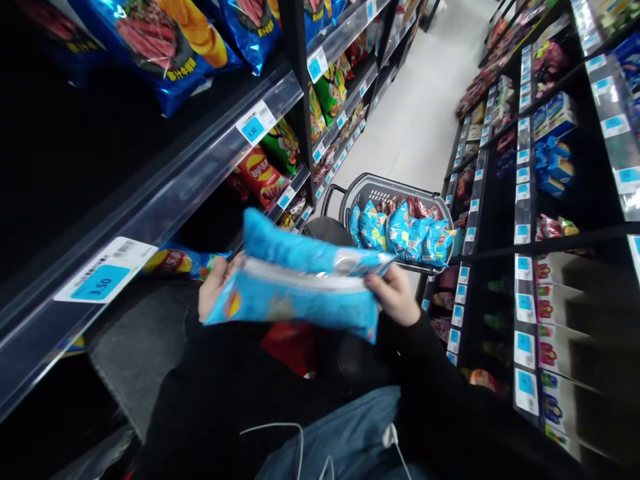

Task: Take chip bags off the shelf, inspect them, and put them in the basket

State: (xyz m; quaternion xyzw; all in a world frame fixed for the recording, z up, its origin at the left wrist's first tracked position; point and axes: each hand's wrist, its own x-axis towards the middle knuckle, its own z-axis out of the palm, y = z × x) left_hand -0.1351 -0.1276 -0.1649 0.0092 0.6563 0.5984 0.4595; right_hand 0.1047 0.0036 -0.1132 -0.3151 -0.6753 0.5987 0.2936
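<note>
Between my hands are blue chip bags, apparently two lying along each other: an upper bag (295,250) and a lower bag (320,307) with a white band between them. Motion blurs their print. My left hand (213,290) is closed on their left end, its fingers partly hidden behind the plastic. At the right end, the fingers of my right hand (397,297) pinch the bags near the white band. Just beyond them on the floor stands a grey shopping basket (357,193) that holds several blue chip bags (399,230) and some reddish-brown packets (423,208).
A black shelf rack with a price rail (200,153) runs close along my left side, bearing blue chip bags (155,47) and red chip bags (263,175). Another rack (523,200) with boxed snacks lines the right. Pale aisle floor (420,100) stretches ahead between them.
</note>
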